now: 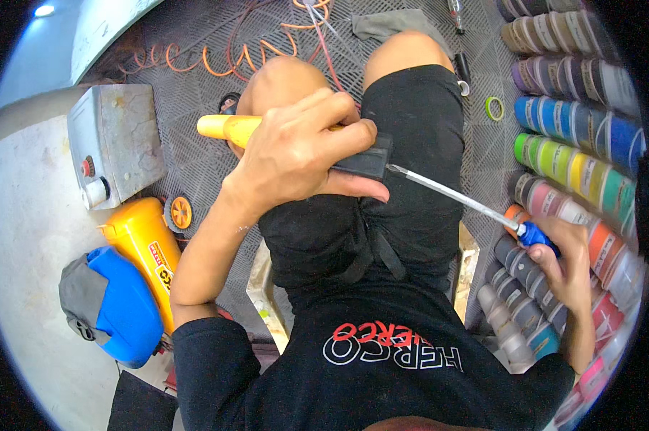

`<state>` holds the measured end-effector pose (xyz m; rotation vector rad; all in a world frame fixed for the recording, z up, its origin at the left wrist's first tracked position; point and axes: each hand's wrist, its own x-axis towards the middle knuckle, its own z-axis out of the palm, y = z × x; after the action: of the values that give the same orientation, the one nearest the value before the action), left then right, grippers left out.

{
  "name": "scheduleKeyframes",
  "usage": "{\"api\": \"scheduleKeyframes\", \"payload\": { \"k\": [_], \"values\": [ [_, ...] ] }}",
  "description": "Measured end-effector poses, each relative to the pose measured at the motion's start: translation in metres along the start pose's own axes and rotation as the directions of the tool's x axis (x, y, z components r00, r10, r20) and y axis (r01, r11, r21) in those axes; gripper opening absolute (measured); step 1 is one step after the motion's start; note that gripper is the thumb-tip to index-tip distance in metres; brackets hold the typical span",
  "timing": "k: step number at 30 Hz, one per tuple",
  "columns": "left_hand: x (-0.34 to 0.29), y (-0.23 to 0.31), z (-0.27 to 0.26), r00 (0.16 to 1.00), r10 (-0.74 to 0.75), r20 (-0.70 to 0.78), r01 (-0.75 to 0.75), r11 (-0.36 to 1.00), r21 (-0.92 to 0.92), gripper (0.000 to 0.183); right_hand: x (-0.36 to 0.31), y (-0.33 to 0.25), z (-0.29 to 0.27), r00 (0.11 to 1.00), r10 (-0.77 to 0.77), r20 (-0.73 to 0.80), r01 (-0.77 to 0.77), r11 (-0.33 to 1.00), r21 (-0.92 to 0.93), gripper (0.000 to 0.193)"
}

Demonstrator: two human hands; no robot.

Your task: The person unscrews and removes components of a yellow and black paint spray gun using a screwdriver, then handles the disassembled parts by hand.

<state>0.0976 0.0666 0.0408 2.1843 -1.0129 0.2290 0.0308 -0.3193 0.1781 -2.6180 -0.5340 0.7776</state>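
My left hand is closed round a tool with a yellow handle and a black rectangular head, held above my lap. Its exact kind does not show, as my fingers cover the middle. A screwdriver with a long metal shaft and a blue handle is in my right hand, out to the right. The shaft slants up and left, and its tip lies at the right end of the black head; whether they touch I cannot tell.
Stacked rolls in many colours line the right side. A coiled orange hose and a green tape roll lie on the grey mat. To the left are a grey metal box, a yellow container and a blue container under a grey cloth.
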Motion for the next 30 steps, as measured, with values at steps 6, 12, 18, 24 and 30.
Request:
{"api": "scheduleKeyframes", "payload": {
  "k": [6, 12, 18, 24, 30],
  "values": [
    [0.004, -0.006, 0.001, 0.998, -0.009, -0.062, 0.008, 1.000, -0.009, 0.050, 0.012, -0.010, -0.012, 0.973, 0.163, 0.163, -0.220, 0.866, 0.449, 0.035],
    [0.003, -0.002, 0.000, 0.999, -0.012, -0.053, 0.012, 1.000, 0.003, 0.050, 0.011, -0.023, -0.009, 0.943, -0.252, -0.217, 0.150, 0.904, -0.399, 0.046],
    [0.002, 0.000, -0.001, 1.000, 0.001, -0.005, -0.001, 1.000, -0.002, 0.065, 0.007, -0.020, -0.006, 0.934, -0.296, -0.201, 0.155, 0.842, -0.518, 0.045],
    [0.000, -0.001, 0.003, 1.000, 0.024, -0.011, -0.024, 1.000, -0.009, 0.064, 0.022, -0.026, -0.028, 0.833, 0.380, 0.402, -0.547, 0.673, 0.497, 0.030],
    [0.001, -0.001, -0.003, 1.000, -0.003, -0.027, 0.003, 1.000, -0.003, 0.062, 0.006, -0.023, -0.017, 0.997, -0.022, -0.080, 0.028, 0.997, 0.078, 0.038]
  ]
}}
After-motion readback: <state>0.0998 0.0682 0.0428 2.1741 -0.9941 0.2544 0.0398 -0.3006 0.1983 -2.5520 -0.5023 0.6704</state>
